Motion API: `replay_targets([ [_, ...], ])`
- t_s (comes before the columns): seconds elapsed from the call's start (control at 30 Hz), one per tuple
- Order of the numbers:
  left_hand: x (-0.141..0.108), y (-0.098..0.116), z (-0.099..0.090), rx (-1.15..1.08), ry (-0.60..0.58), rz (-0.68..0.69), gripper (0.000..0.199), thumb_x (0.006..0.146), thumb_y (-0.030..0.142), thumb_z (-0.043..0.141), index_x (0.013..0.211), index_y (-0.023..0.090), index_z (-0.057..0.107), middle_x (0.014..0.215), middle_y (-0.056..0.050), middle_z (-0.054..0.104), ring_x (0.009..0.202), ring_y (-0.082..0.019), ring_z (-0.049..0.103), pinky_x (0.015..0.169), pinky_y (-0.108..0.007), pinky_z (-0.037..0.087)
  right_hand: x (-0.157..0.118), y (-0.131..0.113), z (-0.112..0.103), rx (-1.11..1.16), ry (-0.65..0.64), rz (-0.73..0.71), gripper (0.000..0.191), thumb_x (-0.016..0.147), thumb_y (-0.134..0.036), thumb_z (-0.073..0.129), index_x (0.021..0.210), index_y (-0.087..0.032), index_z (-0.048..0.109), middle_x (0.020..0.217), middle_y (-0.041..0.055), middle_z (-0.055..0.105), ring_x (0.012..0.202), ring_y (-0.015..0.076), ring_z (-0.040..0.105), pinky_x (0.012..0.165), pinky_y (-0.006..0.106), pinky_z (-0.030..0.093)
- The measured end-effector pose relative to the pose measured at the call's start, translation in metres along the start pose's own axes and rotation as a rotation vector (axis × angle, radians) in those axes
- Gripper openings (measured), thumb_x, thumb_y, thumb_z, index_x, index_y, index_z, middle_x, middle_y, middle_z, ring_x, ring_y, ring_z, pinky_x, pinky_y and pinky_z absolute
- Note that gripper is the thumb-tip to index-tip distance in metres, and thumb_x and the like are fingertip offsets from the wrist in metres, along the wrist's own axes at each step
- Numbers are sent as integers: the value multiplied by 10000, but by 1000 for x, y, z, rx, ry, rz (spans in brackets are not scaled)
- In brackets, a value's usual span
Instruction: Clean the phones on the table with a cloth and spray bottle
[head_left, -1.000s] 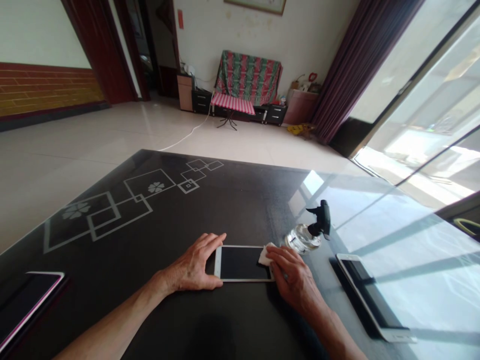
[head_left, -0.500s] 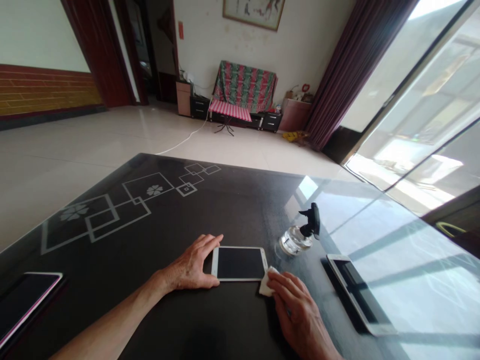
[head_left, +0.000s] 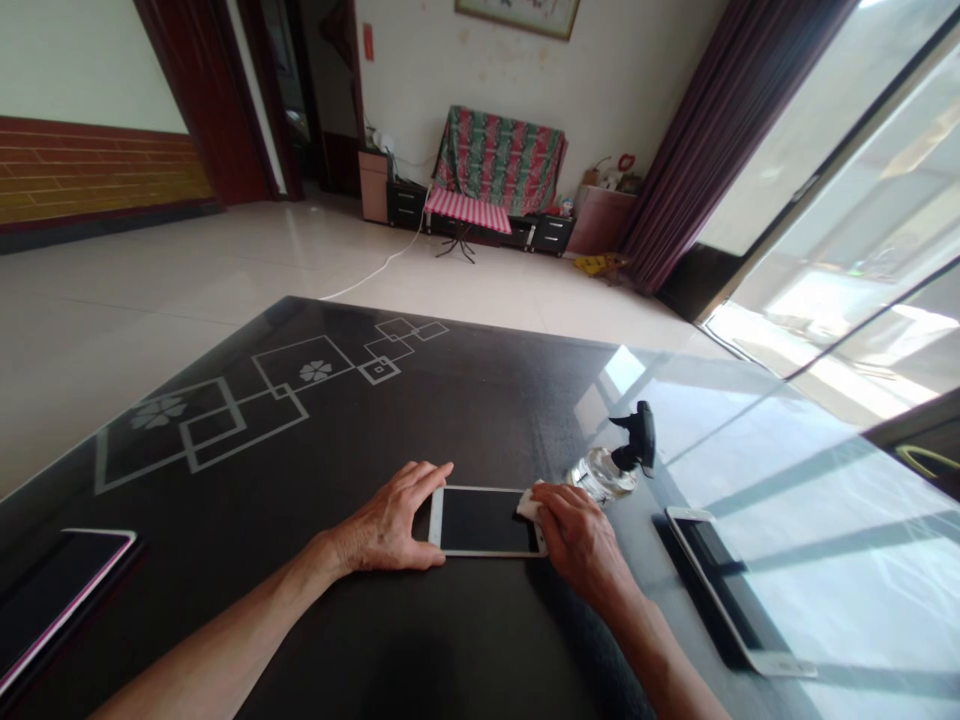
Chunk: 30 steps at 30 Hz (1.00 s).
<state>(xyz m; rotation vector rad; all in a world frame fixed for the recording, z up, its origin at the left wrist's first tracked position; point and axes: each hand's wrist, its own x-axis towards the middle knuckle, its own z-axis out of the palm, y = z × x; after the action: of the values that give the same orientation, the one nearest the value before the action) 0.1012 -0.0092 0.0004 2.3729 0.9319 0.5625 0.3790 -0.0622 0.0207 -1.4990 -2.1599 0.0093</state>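
A white-framed smartphone (head_left: 487, 522) lies flat on the dark table, its black screen facing up. My left hand (head_left: 394, 520) braces its left end, thumb at the near corner and fingers at the far corner. In my right hand (head_left: 581, 528) a small folded white wipe (head_left: 529, 503), tissue or cloth, is pinched and pressed on the phone's far right corner. Just beyond that hand stands a clear spray bottle (head_left: 602, 474) with a black trigger head, its lower part partly hidden by the hand.
Another white phone (head_left: 731, 590) lies at the right on the glossy table (head_left: 480, 400). A phone with a pink edge (head_left: 64, 590) rests at the left. Across the floor are a striped folding table (head_left: 469, 210) and a cloth-draped object (head_left: 501, 160).
My right hand has moved the wipe from the phone's near right corner up to its far right corner, onto the screen's end. My left hand stays at the left end.
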Motion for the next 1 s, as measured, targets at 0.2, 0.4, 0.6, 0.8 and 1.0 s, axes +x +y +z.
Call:
replay_targets([
  [0.2, 0, -1, 0, 2, 2, -5, 988, 594, 302, 781, 1446, 192, 294, 1234, -93, 514, 1160, -293, 475, 1086, -469, 322, 9, 1, 3, -10, -17, -25, 230, 896, -134, 440, 964, -198, 651, 1039, 62, 693, 934, 209, 622, 863, 373, 482],
  [0.4, 0, 4, -3, -2, 6, -18, 969, 582, 302, 783, 1430, 185, 329, 1205, -90, 525, 1128, -289, 484, 1041, -443, 379, -30, -2, 1, -14, 18, -27, 262, 908, -139, 440, 1088, -191, 624, 1156, 86, 651, 1041, 233, 585, 910, 411, 486],
  [0.6, 0, 2, -1, -3, 15, -10, 969, 582, 303, 776, 1433, 211, 323, 1211, -83, 519, 1129, -288, 480, 1030, -438, 392, -53, -4, -6, -15, -8, -61, 323, 910, -132, 419, 1141, -236, 619, 1176, 79, 624, 1052, 222, 578, 891, 386, 511],
  [0.8, 0, 1, -2, 2, 8, -17, 964, 585, 300, 775, 1430, 181, 328, 1214, -88, 512, 1132, -281, 469, 1049, -433, 374, -50, -6, -10, -54, -36, -78, 332, 900, -124, 422, 1127, -244, 632, 1140, 79, 621, 1005, 218, 581, 868, 388, 503],
  [1.0, 0, 4, -3, -5, 4, -17, 958, 590, 309, 766, 1432, 203, 322, 1227, -86, 511, 1146, -289, 473, 1044, -444, 381, -54, -9, -8, -44, -43, -66, 254, 877, -214, 523, 1106, -251, 628, 1209, 72, 594, 1116, 253, 541, 941, 426, 466],
])
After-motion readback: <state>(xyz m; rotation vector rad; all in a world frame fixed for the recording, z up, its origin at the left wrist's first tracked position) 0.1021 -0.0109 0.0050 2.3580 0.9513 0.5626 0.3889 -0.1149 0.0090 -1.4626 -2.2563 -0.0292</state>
